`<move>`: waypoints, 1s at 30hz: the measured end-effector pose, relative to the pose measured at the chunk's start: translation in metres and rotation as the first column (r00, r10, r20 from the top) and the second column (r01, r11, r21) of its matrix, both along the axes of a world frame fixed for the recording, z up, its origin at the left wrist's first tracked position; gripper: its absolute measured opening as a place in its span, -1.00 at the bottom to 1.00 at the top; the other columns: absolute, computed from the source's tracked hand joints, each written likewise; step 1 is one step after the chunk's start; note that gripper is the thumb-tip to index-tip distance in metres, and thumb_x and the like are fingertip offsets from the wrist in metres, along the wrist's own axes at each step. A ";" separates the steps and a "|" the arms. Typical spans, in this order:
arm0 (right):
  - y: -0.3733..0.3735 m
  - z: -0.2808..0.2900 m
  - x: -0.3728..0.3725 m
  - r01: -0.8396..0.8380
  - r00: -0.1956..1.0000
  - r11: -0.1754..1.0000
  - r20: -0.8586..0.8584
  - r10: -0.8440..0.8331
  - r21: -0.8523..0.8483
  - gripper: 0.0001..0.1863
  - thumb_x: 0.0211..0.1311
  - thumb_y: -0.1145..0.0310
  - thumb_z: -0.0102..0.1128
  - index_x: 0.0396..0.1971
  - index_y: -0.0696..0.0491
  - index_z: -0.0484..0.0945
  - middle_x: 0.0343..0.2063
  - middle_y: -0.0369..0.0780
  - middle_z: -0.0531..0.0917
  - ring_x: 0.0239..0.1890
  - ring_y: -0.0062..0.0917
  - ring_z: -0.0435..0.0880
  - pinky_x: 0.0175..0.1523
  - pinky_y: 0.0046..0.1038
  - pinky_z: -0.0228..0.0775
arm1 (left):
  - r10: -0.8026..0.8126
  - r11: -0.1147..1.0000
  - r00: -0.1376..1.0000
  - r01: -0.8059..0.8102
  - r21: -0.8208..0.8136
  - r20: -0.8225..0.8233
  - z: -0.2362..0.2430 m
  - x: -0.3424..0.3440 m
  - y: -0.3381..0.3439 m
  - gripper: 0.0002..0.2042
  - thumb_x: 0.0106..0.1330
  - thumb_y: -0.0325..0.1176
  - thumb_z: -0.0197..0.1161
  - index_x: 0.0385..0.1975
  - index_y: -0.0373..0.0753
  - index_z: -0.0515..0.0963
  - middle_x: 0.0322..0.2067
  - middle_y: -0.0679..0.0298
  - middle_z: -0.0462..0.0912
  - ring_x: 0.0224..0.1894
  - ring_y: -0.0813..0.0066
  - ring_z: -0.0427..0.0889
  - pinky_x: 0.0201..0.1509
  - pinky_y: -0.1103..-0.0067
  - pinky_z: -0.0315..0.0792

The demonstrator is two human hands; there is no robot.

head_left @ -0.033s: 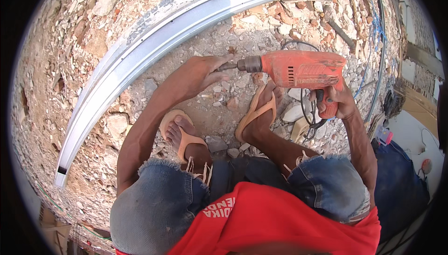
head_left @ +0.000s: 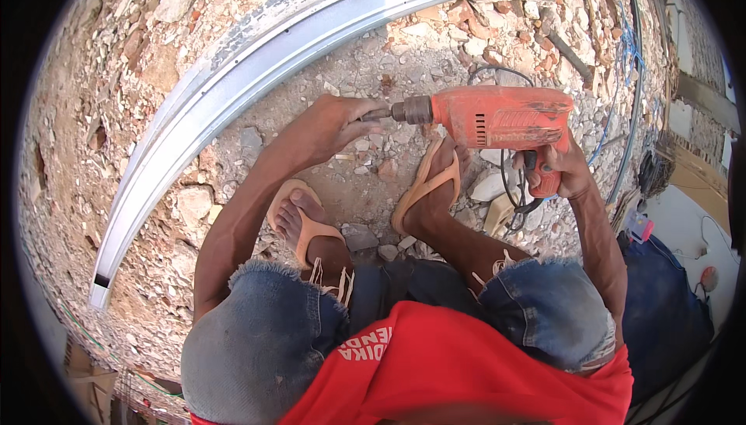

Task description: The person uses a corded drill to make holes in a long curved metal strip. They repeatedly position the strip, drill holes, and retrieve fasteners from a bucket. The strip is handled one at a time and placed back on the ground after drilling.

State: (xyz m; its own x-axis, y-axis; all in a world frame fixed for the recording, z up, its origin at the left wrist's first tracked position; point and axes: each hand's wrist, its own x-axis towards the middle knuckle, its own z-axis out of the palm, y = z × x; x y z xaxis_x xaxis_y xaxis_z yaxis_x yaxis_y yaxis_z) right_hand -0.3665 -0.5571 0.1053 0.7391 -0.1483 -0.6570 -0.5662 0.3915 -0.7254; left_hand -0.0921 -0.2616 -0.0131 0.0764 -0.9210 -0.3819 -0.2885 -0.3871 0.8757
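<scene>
Both hands on the orange drill (head_left: pixel 497 118) — held level above the feet.
Right hand (head_left: pixel 563 168) clenched round the grip at the drill's rear; left hand (head_left: pixel 334 122) pinching the chuck (head_left: pixel 409 109) at its nose. Under the drill, sandals (head_left: pixel 423 184) and black cord (head_left: pixel 509 184) — beyond it, rubble (head_left: pixel 404 52), then a long grey metal rail (head_left: pixel 311 29).

Left hand (head_left: pixel 338 122) fingers pinched; right hand (head_left: pixel 563 168) fist clenched.
</scene>
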 end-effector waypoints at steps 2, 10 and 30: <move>0.010 -0.001 -0.002 0.030 0.999 0.999 -0.039 -0.029 0.025 -0.23 0.22 0.08 0.51 0.25 0.21 0.35 -0.33 0.03 0.72 -0.59 -0.52 0.66 -0.49 -0.50 0.56 | -0.011 0.984 0.982 0.044 0.172 -0.191 -0.014 -0.010 0.010 -0.49 0.42 -0.27 0.32 0.37 -0.06 0.46 -0.09 0.02 0.75 -0.12 0.10 0.75 0.03 0.22 0.51; 0.021 -0.014 0.011 -0.070 0.987 0.997 -0.142 0.075 0.040 -0.31 0.23 0.09 0.50 0.16 0.27 0.45 -0.36 -0.03 0.72 -0.60 -0.57 0.66 -0.49 -0.54 0.55 | 0.101 0.988 0.933 -0.134 -0.073 -0.346 -0.046 -0.041 0.049 -0.63 0.52 -0.32 0.22 0.25 -0.27 0.55 -0.35 0.19 0.75 -0.40 0.54 0.69 -0.22 0.48 0.54; -0.018 -0.048 0.018 0.266 0.963 0.956 -0.070 -0.259 0.126 -0.43 0.61 -0.03 -0.06 0.12 0.27 0.47 -0.31 -0.06 0.73 -0.58 -0.60 0.68 -0.46 -0.58 0.65 | 0.271 0.951 0.805 -0.138 -0.278 0.528 -0.085 -0.055 0.022 -0.70 0.37 -0.22 0.31 -0.04 -0.28 0.63 -0.30 0.11 0.67 -0.29 0.16 0.70 -0.24 0.26 0.60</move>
